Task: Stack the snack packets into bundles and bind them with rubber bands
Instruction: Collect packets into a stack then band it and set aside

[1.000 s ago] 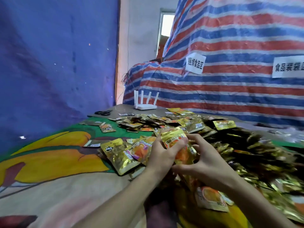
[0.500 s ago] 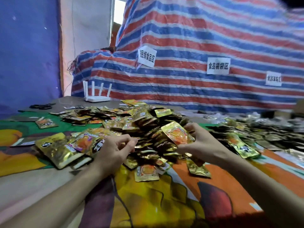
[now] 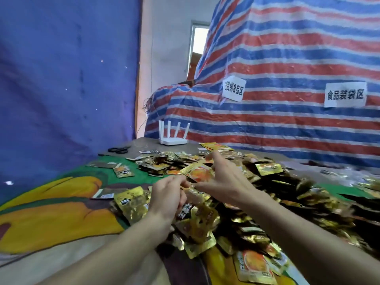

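Left: patterned cloth [image 3: 61,219] under the work; centre-left: left hand [image 3: 167,195] curled on a blurred packet [image 3: 196,197], held low, likely as a bundle's base; centre: right hand [image 3: 228,182] pinched a gold packet [image 3: 198,171] flat just above it, seemingly to square edges; right: loose heap [image 3: 277,202] of packets within easy reach; no rubber bands spotted.

You're in a makeshift food-packing workroom; striped tarp [image 3: 287,124] carries paper zone labels [image 3: 234,88]; loose snack packets [image 3: 257,194] heap across the cloth-covered table [image 3: 61,212].
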{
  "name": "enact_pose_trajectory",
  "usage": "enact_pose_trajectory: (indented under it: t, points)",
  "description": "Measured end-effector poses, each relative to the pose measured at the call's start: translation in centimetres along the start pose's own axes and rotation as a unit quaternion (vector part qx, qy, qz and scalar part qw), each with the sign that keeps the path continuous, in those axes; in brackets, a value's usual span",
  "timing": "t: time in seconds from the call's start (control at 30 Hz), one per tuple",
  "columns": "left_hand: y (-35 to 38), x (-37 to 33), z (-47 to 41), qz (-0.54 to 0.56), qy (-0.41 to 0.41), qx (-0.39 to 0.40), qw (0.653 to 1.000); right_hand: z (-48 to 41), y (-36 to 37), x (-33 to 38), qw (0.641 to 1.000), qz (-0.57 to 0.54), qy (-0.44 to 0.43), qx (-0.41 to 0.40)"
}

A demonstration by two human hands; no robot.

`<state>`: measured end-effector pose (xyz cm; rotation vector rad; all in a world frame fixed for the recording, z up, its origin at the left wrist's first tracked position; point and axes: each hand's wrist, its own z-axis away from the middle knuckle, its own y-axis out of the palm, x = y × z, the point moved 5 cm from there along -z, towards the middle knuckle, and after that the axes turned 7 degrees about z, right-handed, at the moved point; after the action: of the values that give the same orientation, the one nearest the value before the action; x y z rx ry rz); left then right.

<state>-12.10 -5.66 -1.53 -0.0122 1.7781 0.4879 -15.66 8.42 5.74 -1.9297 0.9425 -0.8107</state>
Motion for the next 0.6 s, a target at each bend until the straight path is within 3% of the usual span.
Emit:
enact_pose_trajectory:
  t: [0.13,0.23,0.37,0.5,0.6]
  points:
    - [-3.1,-0.8,-2.0,-0.043,0.021,-0.020,0.999,-1.7,3.5,1.1,0.984,0.157,-0.012,0.085]
    - [-4.6,-1.5,-4.4,-0.070,0.036,-0.029,0.996,-2.4,4.0,1.1,0.978,0.153,-0.005,0.144]
    - [-6.0,-2.6,-9.6,-0.164,0.079,-0.056,0.982,-5.5,3.0,2.2,0.988,0.108,-0.021,0.104]
    - [-6.7,-2.7,-15.4,-0.395,0.130,-0.018,0.909,-10.9,4.2,2.2,0.992,0.084,-0.010,0.090]
    - [-7.3,-1.4,-19.1,-0.569,0.096,0.039,0.816,-15.5,6.9,1.6,0.987,0.090,-0.006,0.129]
